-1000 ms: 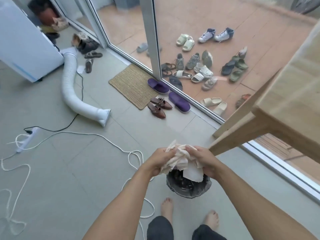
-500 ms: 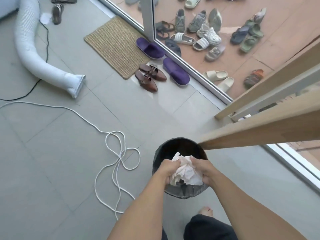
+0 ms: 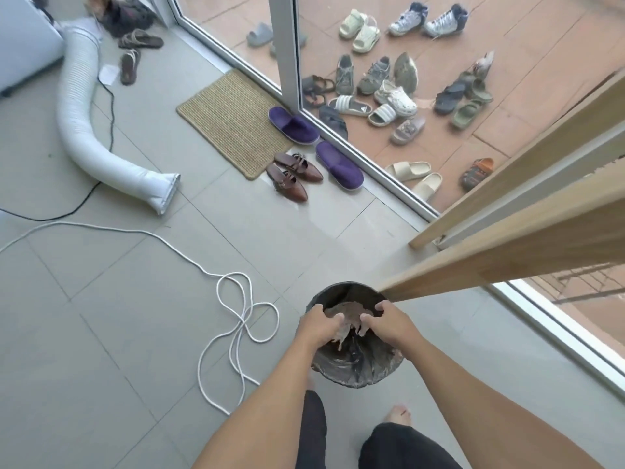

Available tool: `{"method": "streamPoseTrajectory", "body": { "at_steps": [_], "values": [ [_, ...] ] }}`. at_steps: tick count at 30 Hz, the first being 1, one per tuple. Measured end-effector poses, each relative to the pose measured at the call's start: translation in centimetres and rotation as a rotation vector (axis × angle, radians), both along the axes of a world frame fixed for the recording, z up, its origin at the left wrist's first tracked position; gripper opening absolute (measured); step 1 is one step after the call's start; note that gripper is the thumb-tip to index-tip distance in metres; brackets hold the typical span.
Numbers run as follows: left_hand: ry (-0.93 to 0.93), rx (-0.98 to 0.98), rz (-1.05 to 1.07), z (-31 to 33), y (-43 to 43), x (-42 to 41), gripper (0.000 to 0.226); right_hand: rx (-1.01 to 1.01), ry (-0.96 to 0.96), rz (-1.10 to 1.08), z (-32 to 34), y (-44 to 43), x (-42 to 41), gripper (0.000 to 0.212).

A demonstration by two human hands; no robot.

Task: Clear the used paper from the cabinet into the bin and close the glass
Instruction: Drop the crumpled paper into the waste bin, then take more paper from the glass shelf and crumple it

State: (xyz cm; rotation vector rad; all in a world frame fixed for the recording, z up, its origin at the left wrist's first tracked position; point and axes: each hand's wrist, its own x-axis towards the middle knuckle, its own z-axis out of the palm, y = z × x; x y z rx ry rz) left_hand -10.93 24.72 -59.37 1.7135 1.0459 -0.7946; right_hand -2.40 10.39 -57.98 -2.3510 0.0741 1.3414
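Both hands, left hand [image 3: 318,324] and right hand [image 3: 389,321], closed on crumpled paper [image 3: 348,313]; inside bin [image 3: 389,367] mouth

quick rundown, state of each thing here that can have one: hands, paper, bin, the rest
left hand: closed on the paper, inside the bin mouth
right hand: closed on the paper, inside the bin mouth
used paper: crumpled, pushed below the rim
bin: upright, bag-lined, open top
white rope: loosely looped on the floor
white duct hose: lying bent on the floor
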Motion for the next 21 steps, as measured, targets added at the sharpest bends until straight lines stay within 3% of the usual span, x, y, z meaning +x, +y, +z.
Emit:
{"method": "streamPoseTrajectory", "body": {
  "at_steps": [4,13,21],
  "values": [
    [-0.118,0.194,-0.162,8.8,1.9,0.2,0.042,0.026,-0.143,0.189,9.1,1.9,0.6,0.056],
    [-0.441,0.536,-0.368,29.1,6.3,1.4,0.052,0.168,-0.529,0.414,30.2,4.8,1.5,0.046],
    [-0.878,0.690,-0.356,45.5,5.3,3.0,0.037,0.348,-0.964,0.392,47.1,1.9,1.3,0.039]
  ]
}}
